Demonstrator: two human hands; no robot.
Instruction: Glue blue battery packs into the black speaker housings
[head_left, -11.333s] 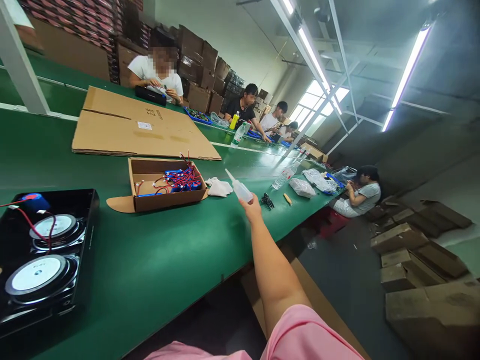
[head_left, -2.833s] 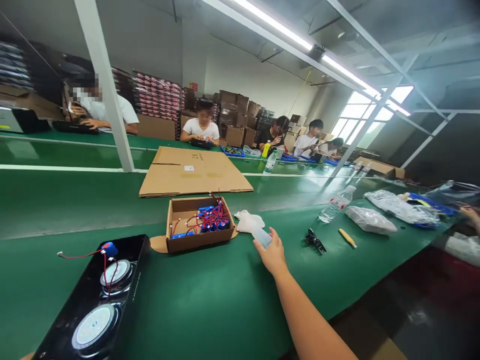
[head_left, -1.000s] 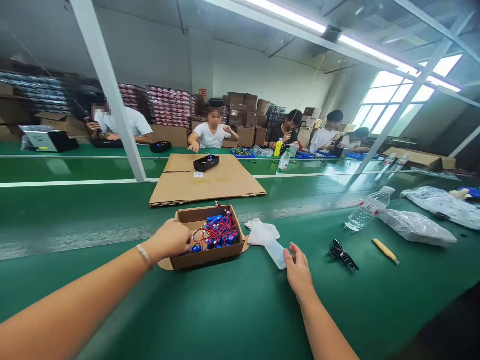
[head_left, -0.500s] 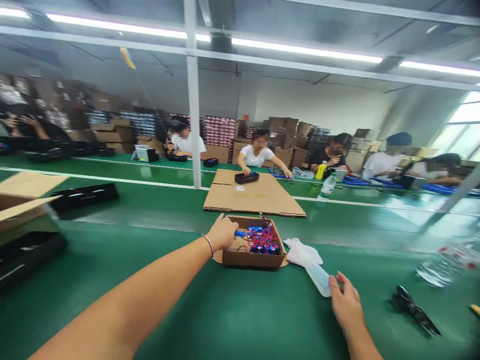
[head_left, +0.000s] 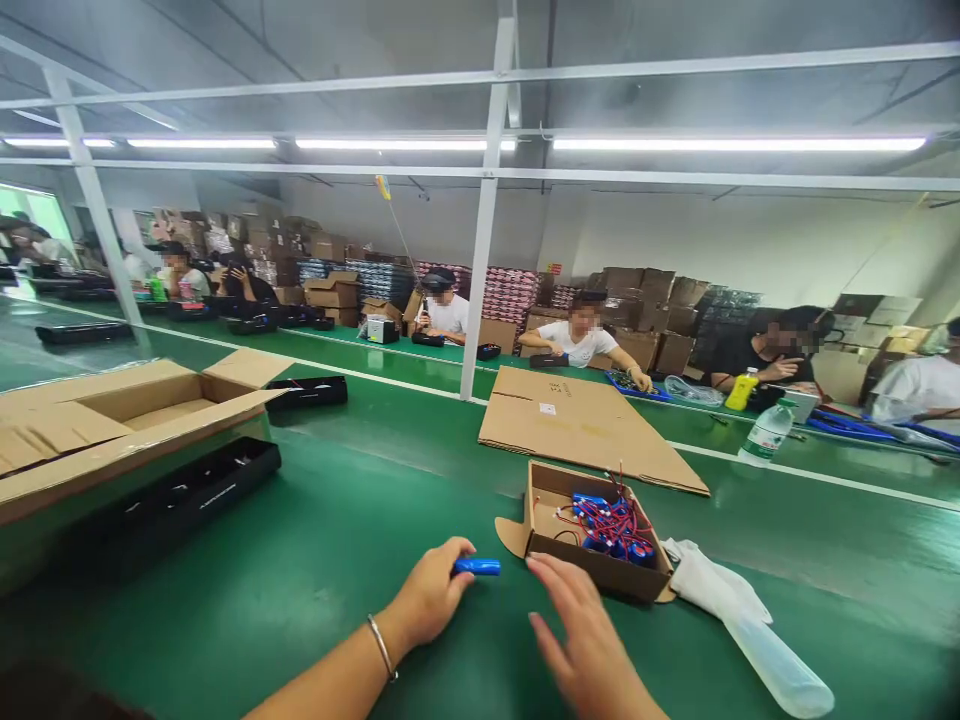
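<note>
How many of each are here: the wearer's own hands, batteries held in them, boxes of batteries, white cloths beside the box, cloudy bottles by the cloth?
Left hand and right hand: 2
Held battery: 1
Battery box: 1
White cloth: 1
Cloudy bottle: 1
Total: 6

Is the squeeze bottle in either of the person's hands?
No, the squeeze bottle lies on the green table, while the left hand grips a blue cell and the right hand is open.

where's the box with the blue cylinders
Right of centre in the head view, the box sits on the green table beyond the right hand, beside the white cloth.
</note>
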